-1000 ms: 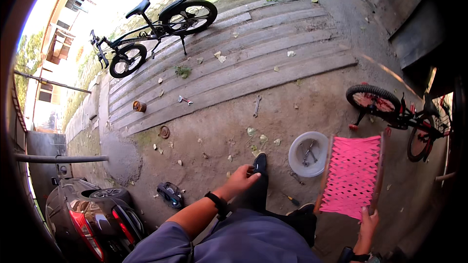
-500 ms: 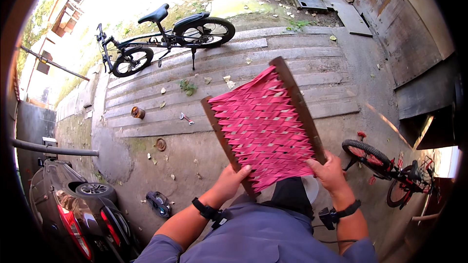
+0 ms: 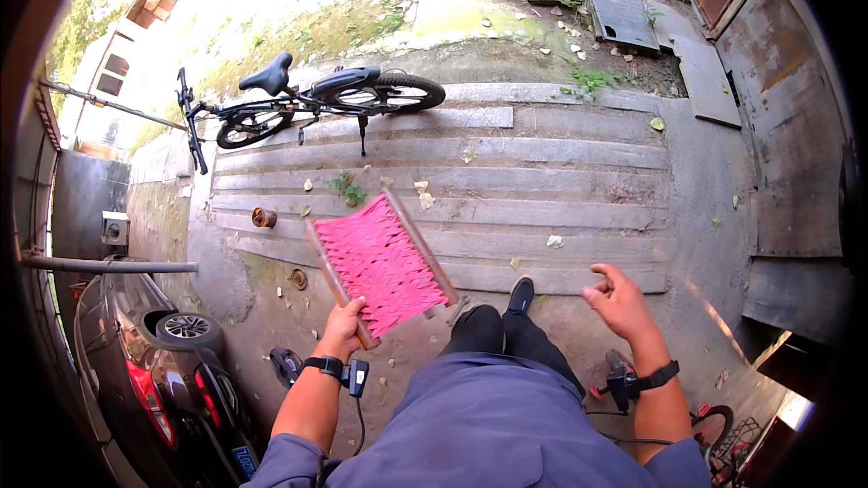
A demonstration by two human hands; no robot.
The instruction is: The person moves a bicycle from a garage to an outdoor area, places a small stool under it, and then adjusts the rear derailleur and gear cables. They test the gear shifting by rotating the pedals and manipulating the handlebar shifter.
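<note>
My left hand [image 3: 341, 329] is closed on the near left corner of a folding stool [image 3: 380, 262] with a woven pink strap seat between two brown wooden rails. The stool is held tilted above the ground, to the left of my legs. Its underside is mostly hidden. My right hand [image 3: 622, 304] hangs in the air to the right of my legs, fingers bent and apart, with nothing in it. Straps with small devices are on both wrists.
A black bicycle [image 3: 307, 99] stands on the concrete slabs at the far left. A rusty can [image 3: 264, 218] and a rusty ring [image 3: 298, 279] lie left of the stool. A dark car [image 3: 136, 343] is at the left edge; a red bicycle [image 3: 714, 429] stands at lower right.
My right hand has let go of the stool and moved away, right. My left hand has carried the stool left and lower. My view has shifted, and a shoe now shows.
</note>
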